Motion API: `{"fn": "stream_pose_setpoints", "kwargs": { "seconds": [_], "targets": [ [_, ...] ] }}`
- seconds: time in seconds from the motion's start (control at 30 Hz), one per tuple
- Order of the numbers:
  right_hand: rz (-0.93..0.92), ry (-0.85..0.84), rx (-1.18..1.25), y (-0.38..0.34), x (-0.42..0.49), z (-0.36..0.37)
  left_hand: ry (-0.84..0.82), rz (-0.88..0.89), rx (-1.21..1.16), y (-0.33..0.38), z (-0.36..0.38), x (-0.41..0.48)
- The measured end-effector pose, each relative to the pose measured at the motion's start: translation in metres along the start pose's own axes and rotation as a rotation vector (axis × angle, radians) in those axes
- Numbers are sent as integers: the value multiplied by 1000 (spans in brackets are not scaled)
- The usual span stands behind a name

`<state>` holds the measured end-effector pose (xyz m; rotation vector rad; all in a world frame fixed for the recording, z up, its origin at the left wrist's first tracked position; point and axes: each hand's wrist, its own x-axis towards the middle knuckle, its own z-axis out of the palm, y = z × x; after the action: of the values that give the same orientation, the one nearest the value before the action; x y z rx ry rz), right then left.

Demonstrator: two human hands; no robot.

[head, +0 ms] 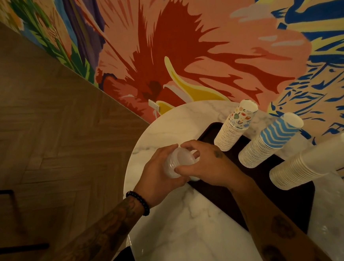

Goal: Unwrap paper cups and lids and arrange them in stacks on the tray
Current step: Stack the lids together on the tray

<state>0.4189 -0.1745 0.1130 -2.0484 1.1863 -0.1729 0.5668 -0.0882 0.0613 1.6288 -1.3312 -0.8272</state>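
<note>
Lids (177, 160) in a translucent stack are held just over the left end of the dark tray (223, 198), above the marble table (185, 232). The stack is cupped from the left by the left hand (156, 179), and its other end is pinched by curled fingers of the right hand (206, 164).

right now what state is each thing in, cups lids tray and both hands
lid stack: on its side, held in both hands; wrapped or not, cannot tell
left hand: fingers curled round the lid stack
right hand: fingers curled round the lid stack
doodle-print cup stack: upside down, standing on the tray
blue wave cup stack: upside down, on the tray
plain white cup stack: upside down, on the tray
tray: flat on the marble table
</note>
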Motion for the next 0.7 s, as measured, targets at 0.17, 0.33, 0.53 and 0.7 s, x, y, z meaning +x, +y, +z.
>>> {"fn": "stream_pose_setpoints", "kwargs": {
  "seconds": [0.17, 0.33, 0.53, 0.7],
  "targets": [
    [2, -11, 65, 7, 1, -1, -8, 6, 19, -3, 1, 0],
    [5, -45, 109, 13, 4, -6, -3, 18, 18, -5, 0, -1],
    [-17, 77, 181, 21, 9, -23, 61, -32, 14, -12, -6, 1],
    [11, 178, -11, 32, 13, -35, 80, -91, 3, -16, -10, 0]
  ]
}}
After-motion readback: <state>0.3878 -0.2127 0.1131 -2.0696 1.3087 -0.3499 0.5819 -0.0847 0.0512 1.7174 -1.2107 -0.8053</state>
